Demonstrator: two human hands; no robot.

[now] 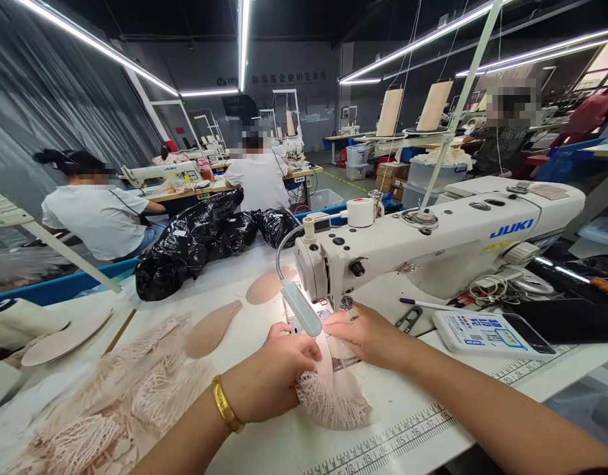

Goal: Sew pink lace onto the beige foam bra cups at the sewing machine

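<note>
My left hand, with a gold bangle on the wrist, grips a pink lace piece in front of the needle of a white JUKI sewing machine. My right hand lies flat on the same piece just right of the presser foot, fingers pressed on the fabric. A small lamp on a flexible neck hangs over the needle and hides part of it.
A heap of pink lace lies at left, with beige foam cups beyond it. Black plastic bags sit at the table's back. Snips, a pen and a control panel lie right of the machine. Other people sew at benches behind.
</note>
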